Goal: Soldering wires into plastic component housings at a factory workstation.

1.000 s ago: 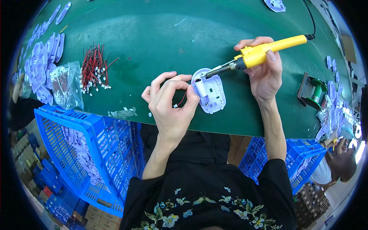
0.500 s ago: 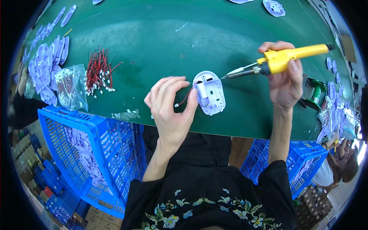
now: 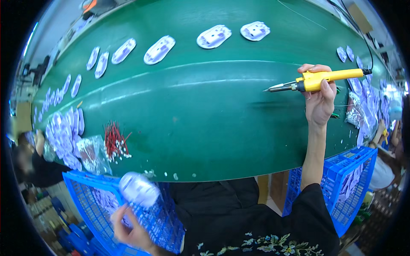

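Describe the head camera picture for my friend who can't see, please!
A person's right hand holds a yellow soldering iron above a green table. The blurred left hand is at a pale plastic shell over a blue crate, grip unclear.

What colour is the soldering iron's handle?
Yellow. The soldering iron's handle, gripped in the right hand, shows best in the head view.

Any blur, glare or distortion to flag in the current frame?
In the head view, blur smears the left hand and pale shell; bright glare streaks arc across the green table; a faint shadow lies below the soldering iron, which looks fairly crisp; the fisheye bends table edges and corners go black.
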`<state>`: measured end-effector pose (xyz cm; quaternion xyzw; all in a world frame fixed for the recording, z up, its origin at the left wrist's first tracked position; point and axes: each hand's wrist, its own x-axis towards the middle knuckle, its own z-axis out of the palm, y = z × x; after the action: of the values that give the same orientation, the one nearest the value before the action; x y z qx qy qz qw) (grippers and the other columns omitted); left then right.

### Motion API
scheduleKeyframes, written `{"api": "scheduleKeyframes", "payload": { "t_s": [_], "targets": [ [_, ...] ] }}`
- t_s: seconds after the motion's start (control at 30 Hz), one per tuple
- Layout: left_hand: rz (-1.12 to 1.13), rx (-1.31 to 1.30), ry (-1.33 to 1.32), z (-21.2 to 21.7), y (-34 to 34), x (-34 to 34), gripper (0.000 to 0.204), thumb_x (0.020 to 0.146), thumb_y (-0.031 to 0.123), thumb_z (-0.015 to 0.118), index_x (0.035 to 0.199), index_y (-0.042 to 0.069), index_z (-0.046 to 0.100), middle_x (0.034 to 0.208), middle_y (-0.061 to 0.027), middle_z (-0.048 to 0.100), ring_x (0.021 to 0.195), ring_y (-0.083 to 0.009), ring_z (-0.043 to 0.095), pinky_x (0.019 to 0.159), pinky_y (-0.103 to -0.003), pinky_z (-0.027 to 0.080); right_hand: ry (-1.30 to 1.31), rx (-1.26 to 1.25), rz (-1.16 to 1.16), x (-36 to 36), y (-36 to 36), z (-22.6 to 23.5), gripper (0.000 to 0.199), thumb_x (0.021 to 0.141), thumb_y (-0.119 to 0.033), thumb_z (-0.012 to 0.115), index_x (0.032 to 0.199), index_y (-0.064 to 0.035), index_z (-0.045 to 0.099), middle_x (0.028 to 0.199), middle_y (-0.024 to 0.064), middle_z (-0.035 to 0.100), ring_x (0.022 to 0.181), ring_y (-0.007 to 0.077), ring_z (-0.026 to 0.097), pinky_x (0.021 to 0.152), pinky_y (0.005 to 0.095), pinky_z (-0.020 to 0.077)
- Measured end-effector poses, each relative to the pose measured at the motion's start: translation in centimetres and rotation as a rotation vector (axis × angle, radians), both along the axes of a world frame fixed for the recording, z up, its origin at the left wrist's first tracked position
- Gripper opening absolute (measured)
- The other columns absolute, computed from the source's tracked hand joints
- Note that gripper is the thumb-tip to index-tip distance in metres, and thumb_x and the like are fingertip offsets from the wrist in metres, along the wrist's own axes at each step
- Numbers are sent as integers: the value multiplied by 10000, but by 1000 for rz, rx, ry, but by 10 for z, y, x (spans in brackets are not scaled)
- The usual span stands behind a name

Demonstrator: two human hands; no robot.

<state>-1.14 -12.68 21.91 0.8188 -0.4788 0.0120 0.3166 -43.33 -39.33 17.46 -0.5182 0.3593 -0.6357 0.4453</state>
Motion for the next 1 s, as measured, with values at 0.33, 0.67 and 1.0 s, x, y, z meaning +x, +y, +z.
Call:
{"api": "scheduleKeyframes", "payload": {
  "t_s": [0.33,0.67,1.0],
  "targets": [
    [134,198,-716,13,-35,76,314,924,130,684,1220,27,666,1228,-175,620,1109,-317,605,935,-439,471,-95,-13,-30,-4,2,13,337,882,-265,600,1083,5,576,1029,250,660,582,71,449,527,193,395],
    [-992,-218,-123,-84,-414,-234,442,824,363,767,1135,59,687,1153,-170,627,1125,-340,570,949,-484,441,-27,72,263,4,2,2,414,775,-349,682,982,-3,589,882,204,686,490,49,454,477,176,402],
    [-1064,-89,38,-64,-300,-160,243,803,154,758,1025,103,674,1195,-96,600,1155,-302,555,969,-434,374,8,166,308,18,5,-4,462,788,-405,673,1004,-7,581,948,228,677,610,108,578,549,202,464]
  ]
}}
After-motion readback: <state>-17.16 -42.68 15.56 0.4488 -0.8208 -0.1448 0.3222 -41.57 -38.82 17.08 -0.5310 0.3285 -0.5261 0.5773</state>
